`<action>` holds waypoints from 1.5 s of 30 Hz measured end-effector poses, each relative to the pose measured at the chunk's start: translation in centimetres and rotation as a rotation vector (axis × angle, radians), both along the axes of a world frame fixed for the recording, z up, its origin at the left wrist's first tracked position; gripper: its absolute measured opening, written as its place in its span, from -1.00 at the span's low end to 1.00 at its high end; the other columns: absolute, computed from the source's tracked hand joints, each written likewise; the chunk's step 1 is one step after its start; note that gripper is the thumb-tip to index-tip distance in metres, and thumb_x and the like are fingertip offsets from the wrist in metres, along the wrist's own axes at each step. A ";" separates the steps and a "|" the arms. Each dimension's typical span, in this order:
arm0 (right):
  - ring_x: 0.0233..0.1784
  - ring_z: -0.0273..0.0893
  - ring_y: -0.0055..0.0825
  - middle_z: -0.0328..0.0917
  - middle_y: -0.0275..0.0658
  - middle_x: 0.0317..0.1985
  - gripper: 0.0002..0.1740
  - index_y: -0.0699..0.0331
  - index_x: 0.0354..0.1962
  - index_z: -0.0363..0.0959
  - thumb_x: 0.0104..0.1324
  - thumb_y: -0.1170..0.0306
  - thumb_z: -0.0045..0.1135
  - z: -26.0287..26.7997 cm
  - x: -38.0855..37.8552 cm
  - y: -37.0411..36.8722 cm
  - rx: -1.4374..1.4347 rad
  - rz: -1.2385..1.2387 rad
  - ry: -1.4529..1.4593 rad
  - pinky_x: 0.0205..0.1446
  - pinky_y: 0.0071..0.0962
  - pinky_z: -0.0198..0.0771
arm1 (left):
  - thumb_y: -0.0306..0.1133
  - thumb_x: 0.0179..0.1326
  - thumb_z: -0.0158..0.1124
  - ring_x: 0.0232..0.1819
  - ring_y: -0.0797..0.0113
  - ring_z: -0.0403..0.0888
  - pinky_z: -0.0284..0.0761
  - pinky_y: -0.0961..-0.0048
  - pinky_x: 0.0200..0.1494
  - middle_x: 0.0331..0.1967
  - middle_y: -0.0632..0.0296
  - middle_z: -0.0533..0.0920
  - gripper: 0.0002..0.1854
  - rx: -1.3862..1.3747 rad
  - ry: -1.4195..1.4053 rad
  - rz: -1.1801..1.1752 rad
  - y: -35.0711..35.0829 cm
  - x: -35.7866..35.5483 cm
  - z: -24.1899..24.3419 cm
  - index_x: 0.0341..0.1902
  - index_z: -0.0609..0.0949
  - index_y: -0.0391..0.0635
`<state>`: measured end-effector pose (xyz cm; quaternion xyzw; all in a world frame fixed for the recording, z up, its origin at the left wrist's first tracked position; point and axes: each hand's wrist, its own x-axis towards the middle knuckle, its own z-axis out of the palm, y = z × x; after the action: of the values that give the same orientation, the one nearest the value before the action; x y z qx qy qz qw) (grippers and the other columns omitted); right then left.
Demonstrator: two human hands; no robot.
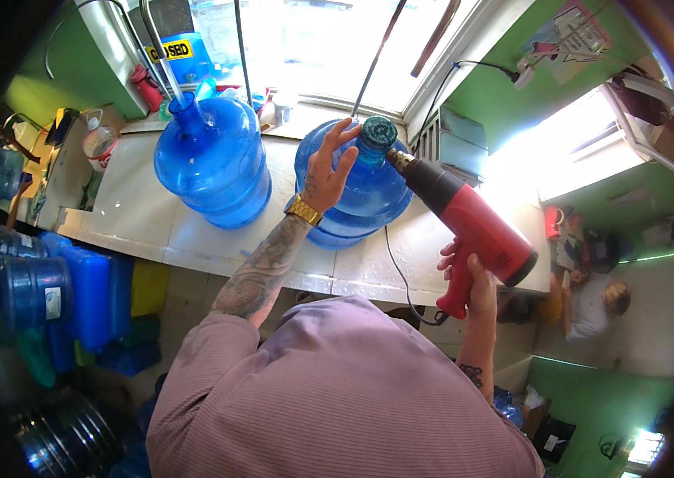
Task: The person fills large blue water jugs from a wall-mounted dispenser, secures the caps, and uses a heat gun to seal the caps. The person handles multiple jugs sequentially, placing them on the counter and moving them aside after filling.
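My right hand (479, 285) grips the handle of a red and black heat gun (481, 226). Its nozzle points at the neck of a blue water jug (373, 194), right by the capped top (379, 132), which looks wrapped in clear film. Beside that neck, on its left, my left hand (330, 170) has its fingers spread and holds nothing; whether the fingertips touch the cap cannot be told. A second blue jug (211, 158) stands upright to the left, uncapped, with a metal filling tube (161, 51) running down to its mouth.
Both jugs stand on a white tiled counter (128, 197) below a bright window. The gun's cord (395, 263) hangs over the front edge. A grey metal box (459, 143) is at the right wall. Blue containers (83, 293) crowd the floor at left. Another person (597, 305) is far right.
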<state>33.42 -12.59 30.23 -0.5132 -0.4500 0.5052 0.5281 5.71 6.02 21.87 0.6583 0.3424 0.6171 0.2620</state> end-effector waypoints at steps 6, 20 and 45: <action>-0.25 0.68 -0.37 0.63 -0.05 -0.15 -0.36 0.45 0.15 0.39 0.36 0.10 0.26 -1.8 0.3 0.1 -0.046 0.022 0.069 -0.28 -0.50 0.57 | -0.06 0.61 0.00 -0.31 0.46 0.65 0.57 0.44 -0.12 0.14 0.09 0.72 -0.50 -0.114 -0.111 -0.126 0.1 -0.4 0.4 0.41 0.43 -0.14; -0.25 0.67 -0.38 0.60 -0.09 -0.15 -0.24 0.41 0.18 0.35 0.36 -0.08 0.27 -3.8 1.5 -1.2 0.013 0.011 0.154 -0.29 -0.49 0.57 | -0.09 0.67 -0.19 0.15 0.22 0.64 0.49 0.33 0.24 0.12 -0.01 0.68 -0.44 -0.563 -0.216 -0.475 6.4 3.0 4.3 0.29 0.55 -0.36; -0.30 0.69 -0.37 0.62 -0.09 -0.18 -0.25 0.40 0.16 0.35 0.37 -0.11 0.23 -6.7 2.6 -1.9 -0.032 -0.031 0.276 -0.38 -0.53 0.55 | 0.19 0.64 -0.30 0.14 0.27 0.65 0.47 0.40 0.30 0.00 0.00 0.71 -0.24 -0.383 0.006 0.014 3.8 5.9 2.9 0.25 0.56 -0.33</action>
<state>35.98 -14.53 23.50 -0.4540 -0.3568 0.5699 0.5846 11.60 9.82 24.75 0.5957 0.4590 0.5406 0.3773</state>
